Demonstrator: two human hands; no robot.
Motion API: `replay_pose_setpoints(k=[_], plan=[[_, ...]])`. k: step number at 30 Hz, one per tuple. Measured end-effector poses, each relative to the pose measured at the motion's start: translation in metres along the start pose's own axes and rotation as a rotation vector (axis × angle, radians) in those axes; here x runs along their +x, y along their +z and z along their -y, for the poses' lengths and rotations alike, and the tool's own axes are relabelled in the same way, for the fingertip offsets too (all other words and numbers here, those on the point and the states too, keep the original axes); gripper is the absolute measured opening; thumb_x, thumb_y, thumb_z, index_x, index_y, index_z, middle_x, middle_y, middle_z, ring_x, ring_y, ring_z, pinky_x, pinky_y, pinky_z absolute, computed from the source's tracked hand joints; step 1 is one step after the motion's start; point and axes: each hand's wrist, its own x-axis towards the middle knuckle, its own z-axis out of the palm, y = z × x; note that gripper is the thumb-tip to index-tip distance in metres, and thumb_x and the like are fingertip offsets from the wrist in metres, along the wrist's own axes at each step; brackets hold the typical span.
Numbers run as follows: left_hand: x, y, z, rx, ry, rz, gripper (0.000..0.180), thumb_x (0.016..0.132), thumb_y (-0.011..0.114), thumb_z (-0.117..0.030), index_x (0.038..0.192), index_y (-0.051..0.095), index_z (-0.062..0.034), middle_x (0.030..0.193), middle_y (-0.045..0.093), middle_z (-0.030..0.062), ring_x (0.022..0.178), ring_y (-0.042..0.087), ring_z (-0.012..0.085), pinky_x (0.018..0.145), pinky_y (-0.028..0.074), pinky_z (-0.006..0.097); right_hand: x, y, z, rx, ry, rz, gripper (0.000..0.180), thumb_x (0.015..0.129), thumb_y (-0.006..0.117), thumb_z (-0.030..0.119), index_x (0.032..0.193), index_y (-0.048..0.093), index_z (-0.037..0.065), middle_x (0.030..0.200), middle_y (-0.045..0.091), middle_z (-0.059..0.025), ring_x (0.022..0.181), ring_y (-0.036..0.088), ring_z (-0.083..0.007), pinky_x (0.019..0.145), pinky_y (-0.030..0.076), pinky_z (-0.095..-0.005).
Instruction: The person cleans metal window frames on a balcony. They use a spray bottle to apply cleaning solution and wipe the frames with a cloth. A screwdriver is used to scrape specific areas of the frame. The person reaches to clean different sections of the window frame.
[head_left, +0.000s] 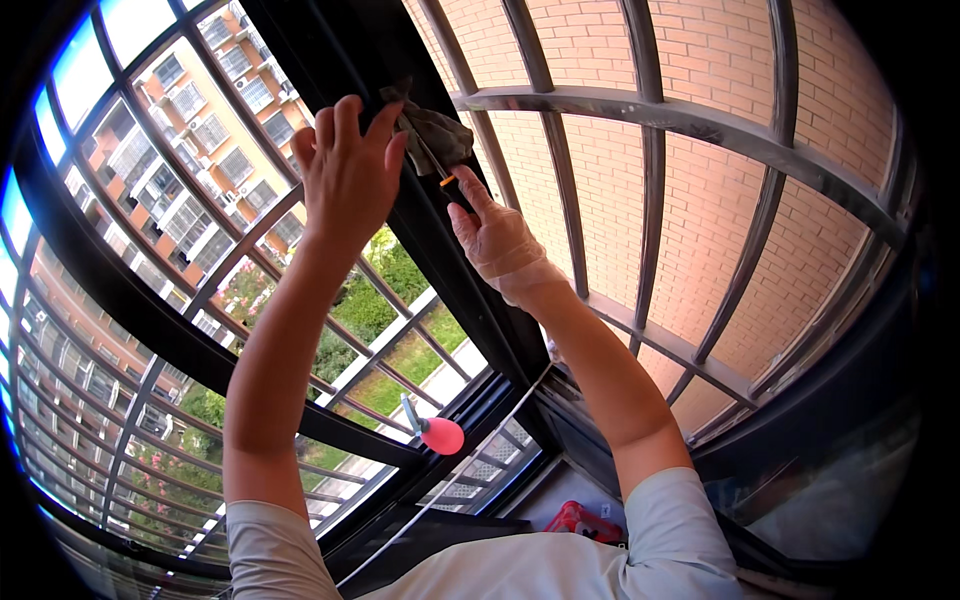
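Observation:
My right hand (500,240), in a thin clear glove, is closed around the dark handle of a screwdriver-like tool (446,181) with an orange band. Its slim metal shaft points up and left along a crumpled grey cloth (443,136), which lies against the dark window frame (400,215). The tool's tip is hidden in the cloth. My bare left hand (348,180) is raised beside it with fingers apart. Its forefinger and thumb are at the cloth's left edge, and whether they touch it I cannot tell.
A pink bulb with a grey nozzle (442,435) is at the lower frame. A white cord (455,463) runs diagonally below. Metal bars (650,180) stand before a brick wall on the right. A red object (582,522) lies low down, near my body.

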Motion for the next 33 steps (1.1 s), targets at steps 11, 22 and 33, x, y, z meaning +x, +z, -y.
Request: replay_pose_setpoints(k=[11, 22, 33], plan=[[0.01, 0.002, 0.004, 0.089, -0.019, -0.024, 0.036, 0.078, 0.065, -0.031, 0.109, 0.062, -0.0125, 0.1, 0.049, 0.0036, 0.096, 0.049, 0.0183, 0.085, 0.032, 0.038, -0.027, 0.004, -0.017, 0.162, -0.022, -0.039, 0.047, 0.091, 0.054, 0.026, 0.135, 0.038, 0.022, 0.066, 0.058, -0.0186, 0.064, 0.06, -0.0372, 0.057, 0.046, -0.0443], [0.037, 0.006, 0.019, -0.059, -0.077, -0.085, 0.024, 0.076, 0.068, -0.025, 0.094, 0.067, -0.0102, 0.088, 0.05, 0.0031, 0.09, 0.051, 0.0185, 0.081, 0.032, 0.037, 0.008, 0.009, -0.003, 0.151, -0.111, -0.151, 0.042, 0.091, 0.054, 0.026, 0.131, 0.043, 0.018, 0.076, 0.061, -0.0235, 0.073, 0.062, -0.0401, 0.061, 0.048, -0.0419], [0.052, 0.004, 0.022, -0.207, -0.093, -0.207, 0.008, 0.079, 0.067, -0.016, 0.084, 0.069, -0.0097, 0.075, 0.056, 0.0011, 0.069, 0.057, 0.0156, 0.071, 0.037, 0.03, -0.012, 0.001, 0.005, 0.077, 0.062, -0.002, 0.042, 0.092, 0.052, 0.027, 0.132, 0.043, 0.017, 0.062, 0.059, -0.0199, 0.06, 0.062, -0.0334, 0.057, 0.048, -0.0393]])
